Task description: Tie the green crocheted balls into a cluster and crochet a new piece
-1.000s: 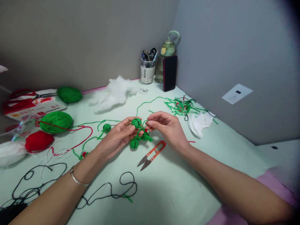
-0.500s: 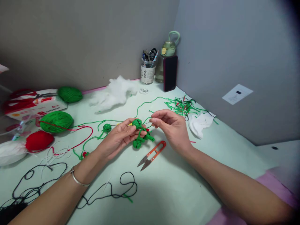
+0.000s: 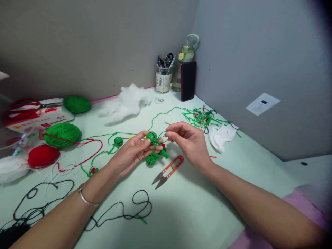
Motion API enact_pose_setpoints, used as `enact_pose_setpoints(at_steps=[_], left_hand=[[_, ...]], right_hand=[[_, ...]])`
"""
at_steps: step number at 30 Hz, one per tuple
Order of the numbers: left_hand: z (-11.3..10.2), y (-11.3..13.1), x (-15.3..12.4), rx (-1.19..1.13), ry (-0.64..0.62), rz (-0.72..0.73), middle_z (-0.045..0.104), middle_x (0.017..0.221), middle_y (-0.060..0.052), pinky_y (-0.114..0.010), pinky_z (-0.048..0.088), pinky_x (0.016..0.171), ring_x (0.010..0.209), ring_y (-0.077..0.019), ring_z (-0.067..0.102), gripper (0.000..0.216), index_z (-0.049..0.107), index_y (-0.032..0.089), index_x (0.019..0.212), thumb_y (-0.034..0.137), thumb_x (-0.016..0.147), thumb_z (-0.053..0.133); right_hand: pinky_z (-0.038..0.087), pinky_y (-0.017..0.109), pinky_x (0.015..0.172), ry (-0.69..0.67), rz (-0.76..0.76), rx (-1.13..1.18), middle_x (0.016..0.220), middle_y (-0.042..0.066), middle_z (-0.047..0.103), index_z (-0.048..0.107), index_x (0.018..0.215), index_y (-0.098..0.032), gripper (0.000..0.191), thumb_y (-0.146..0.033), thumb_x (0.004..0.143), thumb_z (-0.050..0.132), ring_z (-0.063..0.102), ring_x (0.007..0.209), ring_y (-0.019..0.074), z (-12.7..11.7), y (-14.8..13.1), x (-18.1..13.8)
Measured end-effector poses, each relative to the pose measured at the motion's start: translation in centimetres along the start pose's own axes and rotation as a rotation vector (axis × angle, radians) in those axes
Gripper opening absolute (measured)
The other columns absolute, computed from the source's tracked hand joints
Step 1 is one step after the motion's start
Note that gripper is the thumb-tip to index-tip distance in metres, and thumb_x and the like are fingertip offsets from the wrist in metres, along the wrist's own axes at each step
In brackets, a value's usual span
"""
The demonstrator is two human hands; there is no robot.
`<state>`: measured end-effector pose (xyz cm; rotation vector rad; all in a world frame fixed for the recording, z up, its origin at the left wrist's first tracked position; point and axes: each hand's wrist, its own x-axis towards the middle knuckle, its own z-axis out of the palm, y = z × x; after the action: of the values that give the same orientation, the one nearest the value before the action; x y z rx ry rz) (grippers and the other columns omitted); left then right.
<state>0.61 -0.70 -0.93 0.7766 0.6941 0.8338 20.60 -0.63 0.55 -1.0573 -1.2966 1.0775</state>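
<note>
My left hand [image 3: 135,152] is closed around a green crocheted piece [image 3: 152,137], pinching one of its round balls between thumb and fingers. Below the fingers hang more green parts, with a second ball [image 3: 150,160] and a bit of red and white. Just to the right, my right hand [image 3: 185,140] pinches a strand of green yarn [image 3: 162,132] that runs from the piece; whether a needle is also in the fingertips I cannot make out. Orange-handled thread snips [image 3: 168,172] lie on the table beneath both hands.
Green yarn balls [image 3: 62,134], a red one [image 3: 43,156] and black cord [image 3: 124,216] lie at left. White stuffing [image 3: 129,102], a pen cup [image 3: 163,81], a bottle [image 3: 186,53] and a phone [image 3: 188,81] are behind. Yarn scraps [image 3: 202,117] lie at right.
My right hand has shifted very slightly left, with its fingertips a touch nearer the crocheted piece. The hanging green parts have swung a little to the left.
</note>
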Motion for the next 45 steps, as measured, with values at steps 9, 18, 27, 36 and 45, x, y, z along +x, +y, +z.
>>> enact_pose_setpoints(at_steps=[9, 18, 27, 36, 45], left_hand=[[-0.7, -0.2, 0.5, -0.053, 0.111, 0.041, 0.07, 0.092, -0.002, -0.021, 0.058, 0.082, 0.085, -0.0136, 0.071, 0.019, 0.065, 0.017, 0.099, 0.017, 0.083, 0.077], [-0.5, -0.1, 0.5, -0.061, 0.083, 0.065, 0.068, 0.102, -0.003, -0.022, 0.059, 0.087, 0.091, -0.0138, 0.07, 0.018, 0.067, 0.017, 0.106, 0.015, 0.088, 0.071], [-0.8, -0.2, 0.4, -0.027, 0.034, 0.056, 0.071, 0.104, -0.004, -0.022, 0.059, 0.086, 0.09, -0.0141, 0.072, 0.02, 0.067, 0.018, 0.11, 0.018, 0.09, 0.069], [-0.4, -0.3, 0.2, 0.022, 0.043, -0.001, 0.073, 0.101, -0.007, -0.022, 0.059, 0.085, 0.091, -0.0154, 0.072, 0.031, 0.062, 0.019, 0.125, 0.023, 0.094, 0.065], [-0.4, -0.8, 0.2, 0.048, 0.011, 0.003, 0.074, 0.109, -0.011, -0.023, 0.056, 0.085, 0.096, -0.018, 0.073, 0.032, 0.062, 0.016, 0.125, 0.027, 0.095, 0.064]], right_hand=[[0.041, 0.03, 0.065, -0.228, -0.152, -0.422, 0.076, 0.001, 0.067, 0.075, 0.082, -0.023, 0.01, -0.02, 0.087, 0.067, 0.056, 0.067, 0.014, -0.4, 0.5, 0.2], [0.04, 0.027, 0.062, -0.256, -0.109, -0.428, 0.078, 0.001, 0.069, 0.074, 0.082, -0.021, 0.014, -0.018, 0.089, 0.063, 0.056, 0.068, 0.0135, -0.4, 0.1, 0.1], [0.04, 0.025, 0.062, -0.264, -0.103, -0.441, 0.077, 0.001, 0.067, 0.073, 0.081, -0.018, 0.015, -0.014, 0.089, 0.061, 0.055, 0.067, 0.0117, -0.4, -0.2, 0.1], [0.043, 0.025, 0.066, -0.286, -0.026, -0.326, 0.08, 0.0, 0.067, 0.073, 0.083, -0.018, 0.009, -0.016, 0.088, 0.065, 0.057, 0.072, 0.012, -0.5, 0.7, 0.4], [0.039, 0.026, 0.064, -0.273, -0.14, -0.346, 0.074, -0.001, 0.06, 0.075, 0.082, -0.02, 0.012, -0.013, 0.088, 0.067, 0.051, 0.068, 0.0115, -0.8, 1.4, 0.8]])
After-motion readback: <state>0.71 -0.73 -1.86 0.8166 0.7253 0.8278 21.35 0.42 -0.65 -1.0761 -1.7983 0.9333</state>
